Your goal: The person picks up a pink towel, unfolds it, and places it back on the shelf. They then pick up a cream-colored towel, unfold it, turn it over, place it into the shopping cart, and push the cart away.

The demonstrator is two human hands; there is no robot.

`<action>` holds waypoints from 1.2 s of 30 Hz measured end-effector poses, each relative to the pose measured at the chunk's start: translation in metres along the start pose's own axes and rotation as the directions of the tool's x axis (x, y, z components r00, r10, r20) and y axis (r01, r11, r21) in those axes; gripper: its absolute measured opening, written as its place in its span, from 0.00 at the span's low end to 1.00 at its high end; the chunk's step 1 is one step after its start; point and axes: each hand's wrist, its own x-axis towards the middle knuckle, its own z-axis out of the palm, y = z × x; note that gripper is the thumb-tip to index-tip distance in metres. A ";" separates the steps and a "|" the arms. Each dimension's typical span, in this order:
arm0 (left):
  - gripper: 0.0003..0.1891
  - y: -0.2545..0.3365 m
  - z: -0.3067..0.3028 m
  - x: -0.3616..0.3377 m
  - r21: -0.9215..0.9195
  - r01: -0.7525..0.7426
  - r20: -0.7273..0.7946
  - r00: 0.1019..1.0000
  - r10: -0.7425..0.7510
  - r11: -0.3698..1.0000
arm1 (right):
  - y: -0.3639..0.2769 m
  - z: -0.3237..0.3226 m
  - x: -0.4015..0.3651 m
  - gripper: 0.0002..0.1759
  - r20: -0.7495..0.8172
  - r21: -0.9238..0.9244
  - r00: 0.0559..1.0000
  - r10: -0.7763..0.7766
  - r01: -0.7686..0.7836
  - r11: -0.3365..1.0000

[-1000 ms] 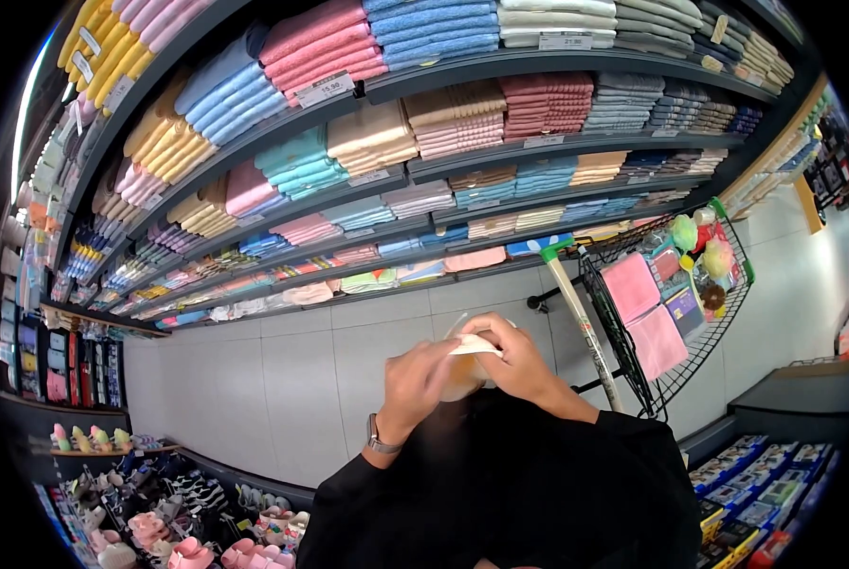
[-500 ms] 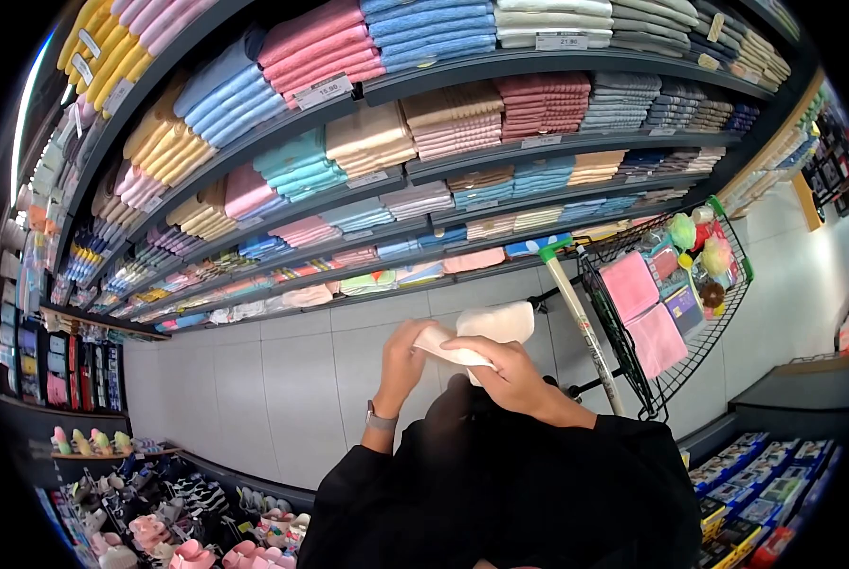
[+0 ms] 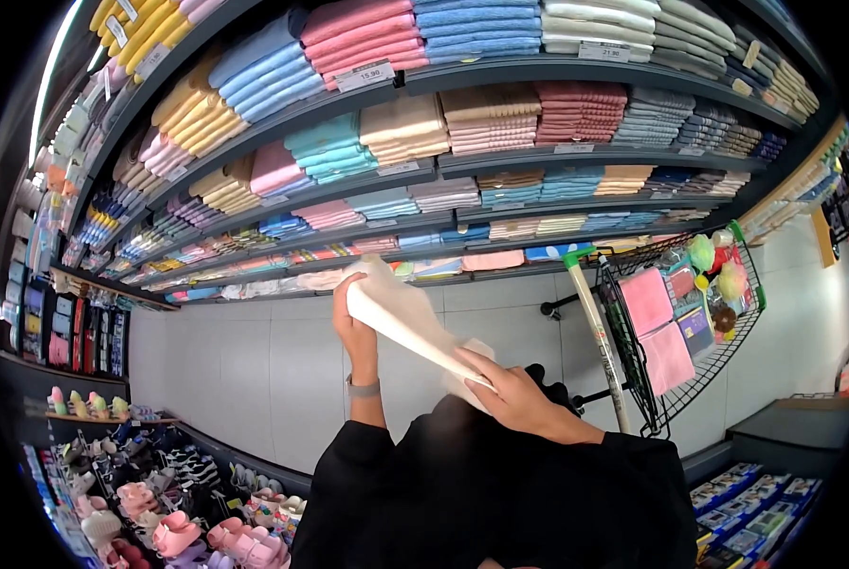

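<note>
A cream-white towel [image 3: 401,318] stretches between my two hands above the floor, partly unfolded and blurred at its edges. My left hand [image 3: 351,318] grips its upper left end, fingers closed round the cloth. At the lower right end, my right hand [image 3: 510,391] pinches the folded layers, thumb on top. Some fingers of both hands are hidden behind the cloth. To the right stands a shopping cart [image 3: 690,332] holding two folded pink towels [image 3: 647,301], a purple package [image 3: 695,329] and several colourful items.
Shelves of folded towels [image 3: 405,128] curve across the far side, with price tags [image 3: 365,74] on their edges. Slippers and shoes [image 3: 173,531] fill a bin at lower left. Boxed goods [image 3: 756,512] lie at lower right. Grey tiled floor [image 3: 225,379] runs between them.
My left hand has moved up and left, away from the right hand, drawing the towel out between them. The view has shifted slightly, moving shelves and cart to the right.
</note>
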 end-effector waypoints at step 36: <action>0.09 0.003 -0.051 0.002 -0.250 0.094 -0.213 0.965 -0.150 0.964 | 0.033 -0.049 0.005 0.11 -0.097 -0.135 0.991 0.090 -0.102 0.986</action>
